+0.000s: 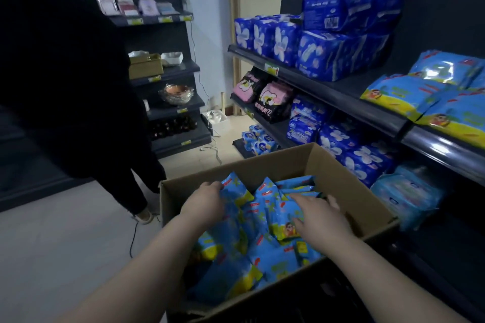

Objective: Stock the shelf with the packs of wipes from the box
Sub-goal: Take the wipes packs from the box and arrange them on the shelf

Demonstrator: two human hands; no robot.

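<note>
Both hands are in the box. L hand (207, 202) curls its fingers over the top edge of one upright pack (234, 187) at the box's left side & holds it. R hand (317, 214) lies on top of the pile w/ fingers spread & mostly straight, thumb on a pack; it isn't wrapped round anything.

Big dark shelf (328, 94) runs along the right. A few same blue-yellow shelf packs (399, 97) lie flat on its top level, near the right end.

Brown box (275, 165) sits open just beside the shelf. The packs of wipes (262, 252) inside are all jumbled. Some stand on edge w/ the long side pointing up, others lean or lie flat, long side pointing to diff. sides.
</note>
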